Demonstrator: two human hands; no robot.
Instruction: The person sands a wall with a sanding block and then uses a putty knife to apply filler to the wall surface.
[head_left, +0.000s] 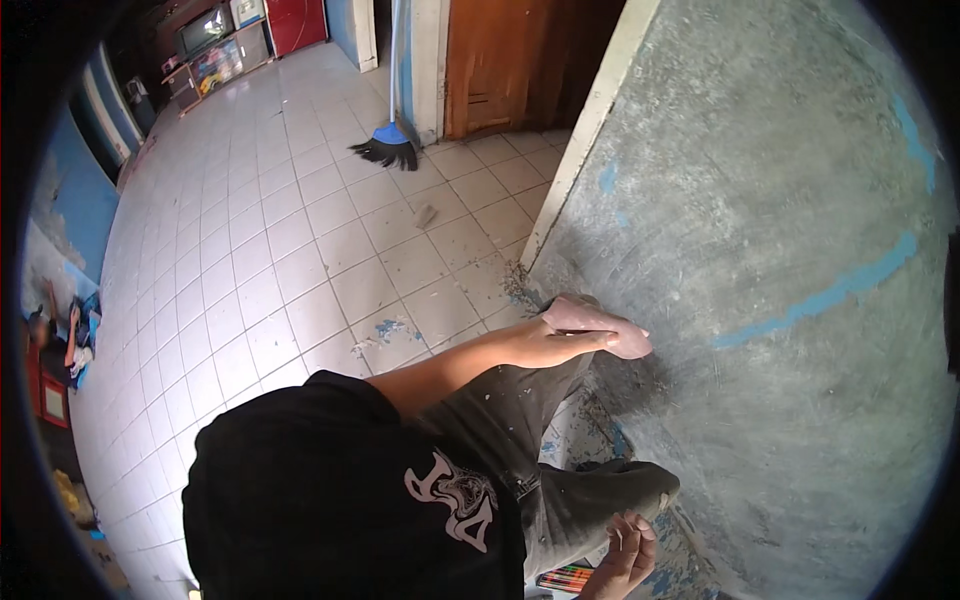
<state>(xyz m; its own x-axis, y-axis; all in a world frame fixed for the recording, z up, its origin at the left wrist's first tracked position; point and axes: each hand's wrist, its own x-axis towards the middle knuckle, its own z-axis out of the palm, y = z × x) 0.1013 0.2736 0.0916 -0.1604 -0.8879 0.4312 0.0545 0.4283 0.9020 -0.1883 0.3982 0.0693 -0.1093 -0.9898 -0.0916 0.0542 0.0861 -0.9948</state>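
Observation:
My left hand (577, 341) is closed on a folded pink sheet that looks like sandpaper (634, 339), thumb on top. The sheet lies against the lower part of a grey scraped wall (780, 405), which carries patches and a long streak of blue paint (847, 289). Low in the view, my right hand (630, 551) is held near my knee with its fingers loosely bent; nothing shows in it. My legs, in dusty dark trousers (600, 502), are bent close to the wall.
Paint flakes (390, 330) and debris lie on the white tiled floor (285, 225). A broom (390, 139) leans near a wooden door (487, 67). A striped colourful item (566, 577) lies beside my right hand. Another person (64, 341) is at the far left.

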